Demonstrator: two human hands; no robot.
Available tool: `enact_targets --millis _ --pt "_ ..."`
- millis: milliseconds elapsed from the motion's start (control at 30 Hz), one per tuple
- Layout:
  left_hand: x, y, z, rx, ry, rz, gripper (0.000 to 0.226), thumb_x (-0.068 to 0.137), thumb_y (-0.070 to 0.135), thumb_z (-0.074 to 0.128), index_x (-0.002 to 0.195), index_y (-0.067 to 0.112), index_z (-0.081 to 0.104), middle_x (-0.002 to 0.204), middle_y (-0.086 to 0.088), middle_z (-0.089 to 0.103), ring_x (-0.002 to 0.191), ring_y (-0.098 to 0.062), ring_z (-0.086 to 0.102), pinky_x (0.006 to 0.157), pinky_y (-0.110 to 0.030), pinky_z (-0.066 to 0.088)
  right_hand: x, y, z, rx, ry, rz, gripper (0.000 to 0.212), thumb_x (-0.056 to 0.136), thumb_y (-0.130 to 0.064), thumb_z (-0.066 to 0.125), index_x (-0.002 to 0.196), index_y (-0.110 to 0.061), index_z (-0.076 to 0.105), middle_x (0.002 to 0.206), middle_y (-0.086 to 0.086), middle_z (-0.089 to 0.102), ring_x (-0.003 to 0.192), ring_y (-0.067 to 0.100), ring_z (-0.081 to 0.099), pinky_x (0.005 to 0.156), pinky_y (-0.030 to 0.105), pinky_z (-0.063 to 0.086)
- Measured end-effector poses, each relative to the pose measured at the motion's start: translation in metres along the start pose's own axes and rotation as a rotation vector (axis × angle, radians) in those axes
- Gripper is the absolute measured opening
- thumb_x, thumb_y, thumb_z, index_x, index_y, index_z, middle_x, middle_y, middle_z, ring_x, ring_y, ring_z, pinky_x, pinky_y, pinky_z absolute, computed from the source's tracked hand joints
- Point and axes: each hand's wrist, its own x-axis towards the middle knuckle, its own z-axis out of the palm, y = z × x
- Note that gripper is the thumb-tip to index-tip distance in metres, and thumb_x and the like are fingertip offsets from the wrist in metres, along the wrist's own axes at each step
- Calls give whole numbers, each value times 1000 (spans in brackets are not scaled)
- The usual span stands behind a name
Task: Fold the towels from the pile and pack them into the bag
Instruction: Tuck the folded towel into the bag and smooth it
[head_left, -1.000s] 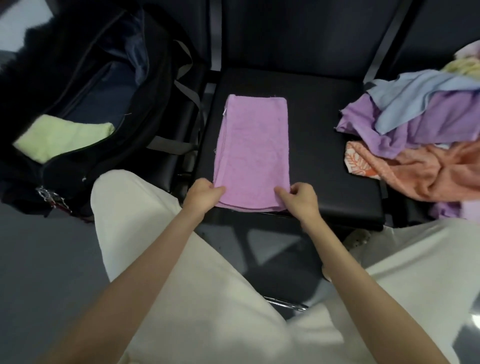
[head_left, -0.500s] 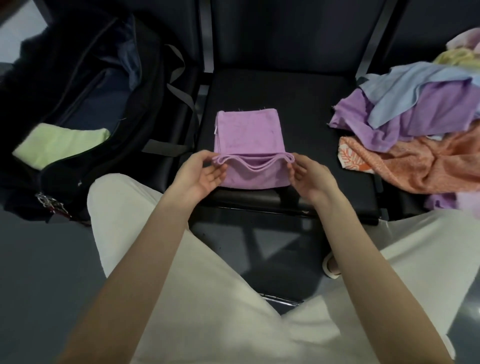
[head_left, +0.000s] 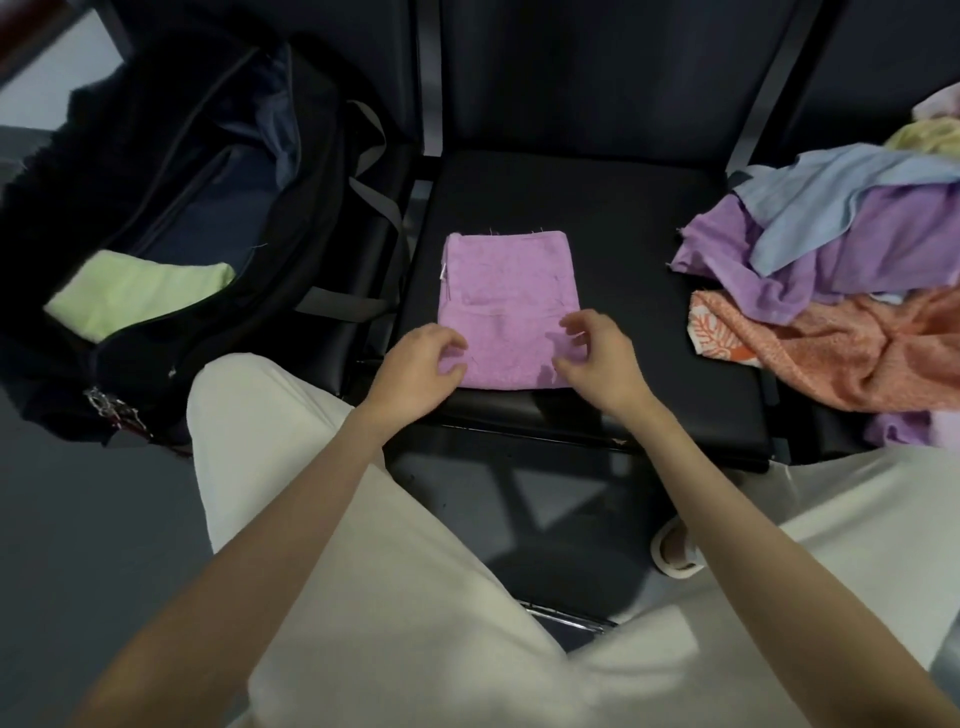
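A pink-purple towel (head_left: 509, 291) lies folded into a small rectangle on the black seat (head_left: 649, 374). My left hand (head_left: 415, 369) hovers over its near left corner, fingers loosely curled, holding nothing. My right hand (head_left: 597, 358) is over the near right corner, fingers relaxed and spread, also holding nothing. The open black bag (head_left: 197, 249) stands on the seat to the left with a folded light green towel (head_left: 140, 291) inside. The pile of unfolded towels (head_left: 841, 291), blue, purple and orange, lies on the right.
The dark seat backs rise behind the bench. My legs in white trousers (head_left: 322, 519) spread either side of the seat's front edge. A sandalled foot (head_left: 675, 551) rests on the dark floor below. A strap (head_left: 337, 306) hangs from the bag.
The long towel's near end was lifted and folded over the far half. Both hands have let go and now hover over the near edge.
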Motion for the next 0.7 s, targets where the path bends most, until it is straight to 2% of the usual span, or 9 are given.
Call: enact_targets --millis 67,133,200,267,367,433,567,633,700 --pt "-4 -10 3 139 -94 95 30 85 12 64 115 8 65 114 -4 64 105 -19 57 92 -29 44 -3 8 0 -286 -102 -160 41 80 -10 65 120 -11 56 117 6 57 103 23 54 87 30 43" --pt "-2 -16 6 227 -158 128 33 85 11 63 118 9 63 119 -4 61 111 -22 54 96 -33 43 -3 15 3 -527 -168 -218 44 79 -10 62 122 -12 55 123 5 55 109 27 49 91 35 37" --pt "1 -17 8 281 -159 153 34 83 8 62 117 9 63 118 -4 60 110 -22 53 96 -33 43 0 20 6 -637 -168 -238 47 77 -9 61 124 -13 55 125 4 52 111 26 46 92 36 35" --pt "4 -15 11 314 -130 160 32 80 7 63 112 8 64 113 -5 61 107 -23 53 92 -35 44 2 23 9 -657 -118 -259 40 77 -11 61 118 -12 60 118 4 55 105 26 48 88 35 36" --pt "6 -12 15 301 -59 114 24 78 10 64 100 5 67 102 -7 63 98 -25 54 85 -38 47 6 21 9 -597 -45 -256 21 78 -16 60 96 -8 68 96 7 61 88 27 52 79 35 39" --pt "7 -8 13 281 -46 73 21 77 14 64 95 5 68 95 -6 65 91 -24 56 78 -34 47 6 17 5 -542 -51 -227 16 76 -19 59 80 -6 68 83 7 61 78 28 53 73 34 41" --pt "0 2 -3 153 -175 -24 10 75 23 66 82 16 63 76 6 62 71 -16 57 62 -28 43 -9 17 -11 -348 -122 -120 23 71 -26 62 65 -4 58 66 8 58 64 27 53 60 32 37" --pt "-7 7 -12 14 -239 -52 8 74 22 68 78 19 62 72 10 61 67 -11 55 63 -27 43 -20 16 -20 -178 -163 -43 27 68 -30 62 61 -5 55 59 6 51 56 20 45 55 33 38" --pt "-12 13 -19 -103 -254 -52 6 74 18 69 76 19 63 71 10 61 66 -8 53 65 -25 44 -28 12 -29 -10 -194 -1 29 63 -33 58 55 -9 44 55 2 37 54 14 31 52 31 29"
